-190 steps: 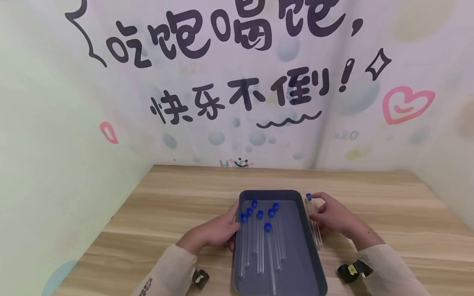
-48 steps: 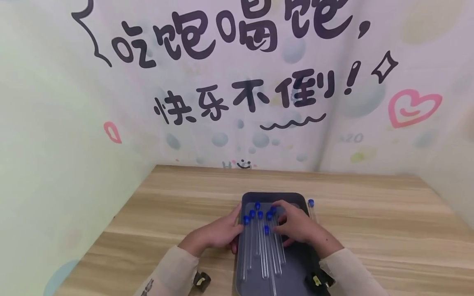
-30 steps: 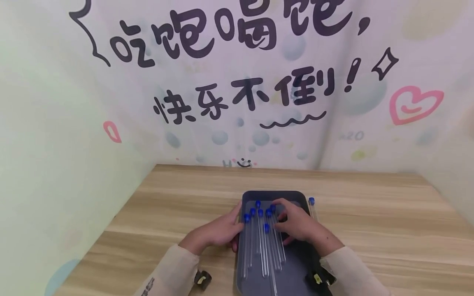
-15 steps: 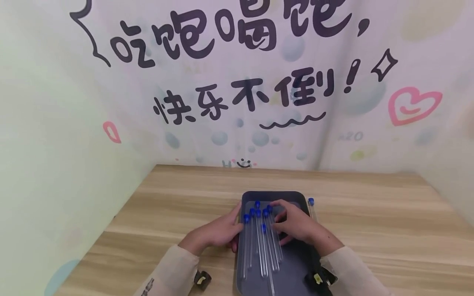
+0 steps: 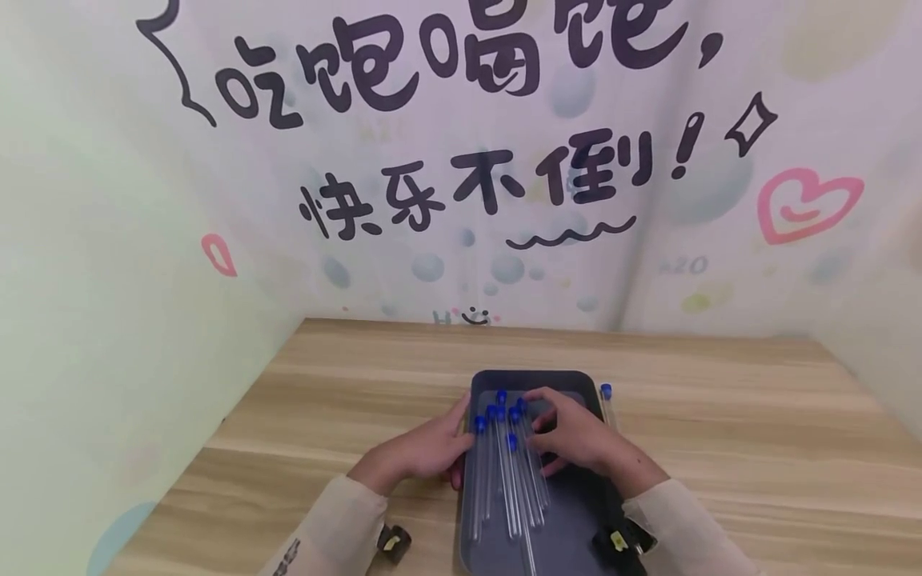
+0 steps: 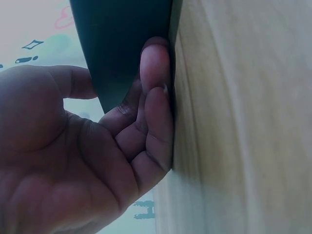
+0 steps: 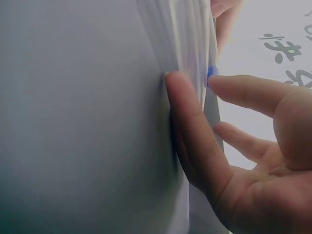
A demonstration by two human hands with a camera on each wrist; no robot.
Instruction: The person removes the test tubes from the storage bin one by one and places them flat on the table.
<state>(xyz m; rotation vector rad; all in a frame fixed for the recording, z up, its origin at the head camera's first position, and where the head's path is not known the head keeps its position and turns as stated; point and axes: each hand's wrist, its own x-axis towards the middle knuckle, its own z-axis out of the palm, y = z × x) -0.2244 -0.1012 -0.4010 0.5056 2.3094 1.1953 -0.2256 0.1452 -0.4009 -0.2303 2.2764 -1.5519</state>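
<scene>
A dark grey rectangular tray (image 5: pixel 531 376) holds several clear test tubes (image 5: pixel 508 488) with blue caps, bunched lengthwise toward its left half. My left hand (image 5: pixel 425 450) grips the tray's left side. Its thumb reaches over the rim, and the left wrist view shows its fingers curled against the tray's outer wall (image 6: pixel 117 39). Inside the tray, my right hand (image 5: pixel 576 432) touches the right edge of the bunch near the caps. In the right wrist view its fingers (image 7: pixel 197 131) are spread and fairly straight along the tubes (image 7: pixel 187 44), with a blue cap (image 7: pixel 210 76) by one fingertip.
One more blue-capped test tube (image 5: pixel 607 400) lies outside the tray along its right side, partly hidden by my right hand. The wood-grain table (image 5: pixel 346 376) ends at a printed cloth backdrop (image 5: pixel 403 264). A black wrist device (image 5: pixel 621 544) overhangs the tray's right edge.
My right hand has gone from the tube outside the tray to those inside it. Over the last second it has shifted slightly left, pressing the tubes closer together. My left hand stays put.
</scene>
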